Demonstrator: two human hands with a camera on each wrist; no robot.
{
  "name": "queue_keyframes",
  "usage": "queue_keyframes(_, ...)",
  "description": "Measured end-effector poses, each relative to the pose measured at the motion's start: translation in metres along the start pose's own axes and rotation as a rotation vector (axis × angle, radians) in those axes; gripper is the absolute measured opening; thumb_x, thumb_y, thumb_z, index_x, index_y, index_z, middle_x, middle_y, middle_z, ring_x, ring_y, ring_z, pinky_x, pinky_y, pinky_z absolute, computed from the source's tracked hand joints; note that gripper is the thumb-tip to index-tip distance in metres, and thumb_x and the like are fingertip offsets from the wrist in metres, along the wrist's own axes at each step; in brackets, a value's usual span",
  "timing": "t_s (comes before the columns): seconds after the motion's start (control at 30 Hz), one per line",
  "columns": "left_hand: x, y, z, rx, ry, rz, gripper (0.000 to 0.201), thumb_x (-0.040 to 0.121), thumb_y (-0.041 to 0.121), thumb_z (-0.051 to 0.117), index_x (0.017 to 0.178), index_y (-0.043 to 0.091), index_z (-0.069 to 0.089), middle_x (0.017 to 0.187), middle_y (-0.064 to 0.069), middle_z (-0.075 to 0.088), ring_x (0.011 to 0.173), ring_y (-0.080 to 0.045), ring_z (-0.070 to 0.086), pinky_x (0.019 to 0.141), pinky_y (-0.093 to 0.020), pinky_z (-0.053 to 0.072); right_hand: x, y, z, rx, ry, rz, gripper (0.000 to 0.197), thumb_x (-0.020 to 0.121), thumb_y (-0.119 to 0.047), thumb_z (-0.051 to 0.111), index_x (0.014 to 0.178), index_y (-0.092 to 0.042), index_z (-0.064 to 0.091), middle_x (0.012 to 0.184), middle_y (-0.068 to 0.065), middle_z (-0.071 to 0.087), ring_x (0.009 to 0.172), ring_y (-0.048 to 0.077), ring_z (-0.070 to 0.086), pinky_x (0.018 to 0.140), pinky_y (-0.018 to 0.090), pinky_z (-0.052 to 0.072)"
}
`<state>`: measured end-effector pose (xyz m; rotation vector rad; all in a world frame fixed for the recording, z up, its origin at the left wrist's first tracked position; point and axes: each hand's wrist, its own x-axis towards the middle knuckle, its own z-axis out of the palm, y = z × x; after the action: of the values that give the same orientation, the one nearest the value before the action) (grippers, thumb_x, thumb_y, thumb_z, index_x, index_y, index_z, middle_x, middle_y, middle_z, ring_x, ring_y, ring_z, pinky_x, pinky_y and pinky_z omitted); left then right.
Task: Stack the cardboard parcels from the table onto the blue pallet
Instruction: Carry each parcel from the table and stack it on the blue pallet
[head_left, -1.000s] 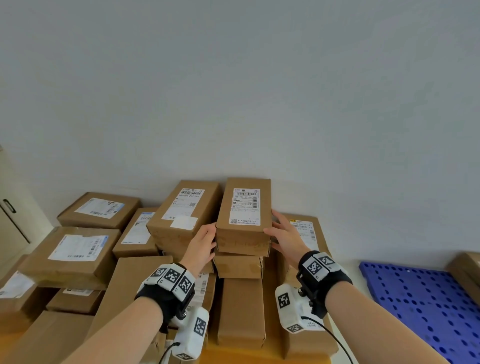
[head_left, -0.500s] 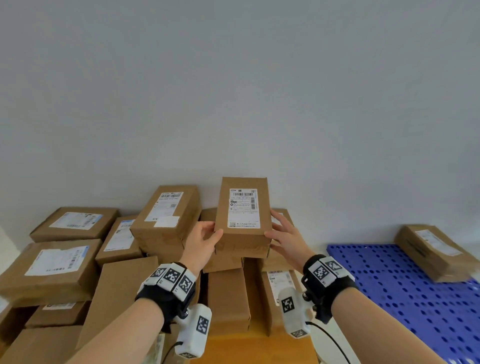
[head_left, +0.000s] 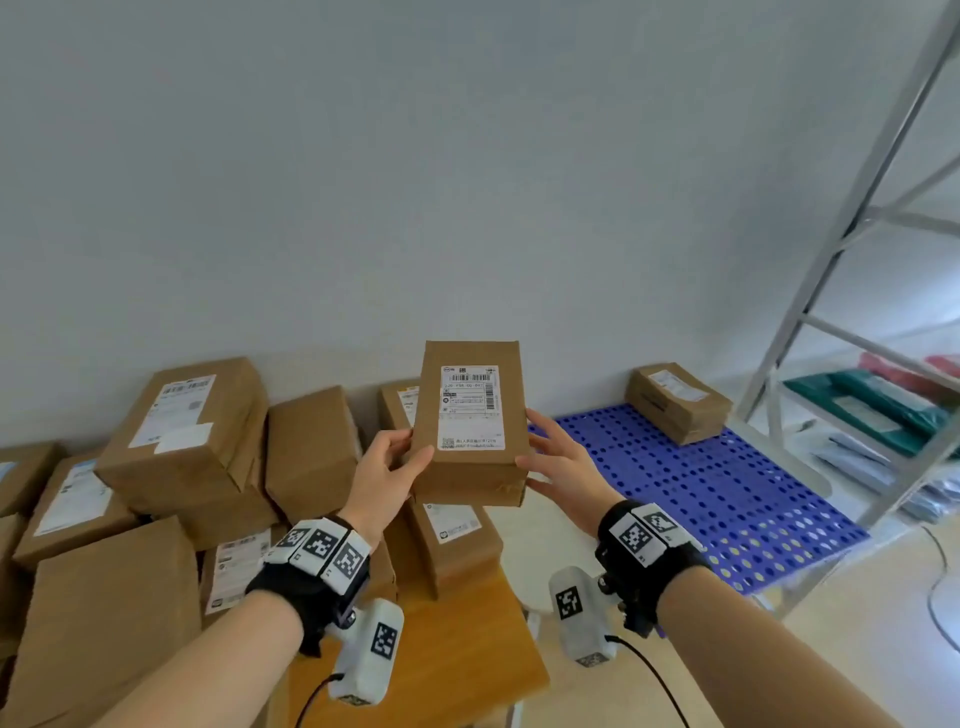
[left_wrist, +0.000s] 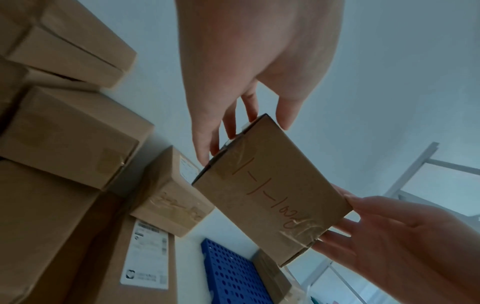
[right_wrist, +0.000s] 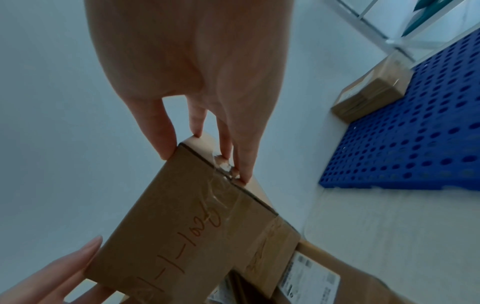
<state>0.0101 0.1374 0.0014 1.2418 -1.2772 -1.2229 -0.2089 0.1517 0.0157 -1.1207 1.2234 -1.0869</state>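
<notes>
labelled parcel (head_left: 470, 423) between left hand (head_left: 387, 470) and right hand (head_left: 558, 470)

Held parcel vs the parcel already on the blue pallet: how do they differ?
The held parcel is in the air, between the left hand and right hand; the parcel on the pallet rests untouched at the blue pallet's far corner. The held parcel's label runs lengthwise toward the camera; the other's lies skewed. Both are taped brown cardboard with white labels.

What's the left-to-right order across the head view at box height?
Stacked parcels on the table → left hand → held parcel → right hand → blue pallet with one parcel on it → metal shelving.
</notes>
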Motion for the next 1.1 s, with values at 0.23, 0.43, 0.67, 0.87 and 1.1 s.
queue_keyframes(0.23,-0.002,0.0,0.086,0.02,-0.134,-0.037,0.053,0.09,0.021,0.06,0.139,0.025,0.039,0.128,0.0,0.054,0.117,-0.021,0.054,0.094,-0.042,0.05,-0.028,0.001,-0.086,0.007,0.072,-0.013,0.06,0.087,0.009,0.051,0.13,-0.032,0.046,0.124,0.003,0.058,0.112,0.022,0.059,0.082,0.032,0.054)
queue_keyframes(0.43,-0.004,0.002,0.176,0.017,-0.146,-0.034,0.054,0.089,0.024,0.063,0.139,0.027,0.041,0.13,-0.002,0.053,0.118,-0.021,0.053,0.083,-0.032,0.051,-0.035,0.009,-0.177,-0.003,0.084,0.006,0.059,0.086,0.004,0.058,0.129,-0.034,0.047,0.126,0.004,0.057,0.113,0.022,0.058,0.088,0.038,0.053)
queue_keyframes(0.67,-0.015,-0.013,0.279,-0.05,-0.112,-0.109,0.048,0.089,0.016,0.062,0.133,0.022,0.045,0.13,-0.006,0.055,0.116,-0.019,0.055,0.068,-0.022,0.051,-0.043,0.024,-0.282,-0.046,0.032,0.045,0.059,0.086,0.002,0.061,0.13,-0.033,0.045,0.124,0.004,0.057,0.113,0.022,0.059,0.092,0.042,0.053)
queue_keyframes(0.87,-0.021,-0.02,0.335,-0.018,-0.097,-0.155,0.056,0.088,0.015,0.063,0.139,0.022,0.04,0.127,-0.007,0.058,0.112,-0.02,0.057,0.065,-0.021,0.049,-0.039,0.042,-0.342,-0.061,0.0,0.134,0.057,0.086,-0.001,0.062,0.128,-0.036,0.046,0.122,0.001,0.058,0.11,0.021,0.059,0.098,0.046,0.048)
queue_keyframes(1.1,0.004,-0.033,0.365,0.037,-0.091,-0.182,0.065,0.085,0.012,0.067,0.142,0.021,0.036,0.128,-0.005,0.058,0.119,-0.021,0.054,0.088,-0.036,0.051,-0.003,0.059,-0.382,-0.026,-0.033,0.181,0.059,0.084,0.008,0.059,0.126,-0.032,0.047,0.116,0.004,0.061,0.105,0.025,0.063,0.094,0.048,0.051)
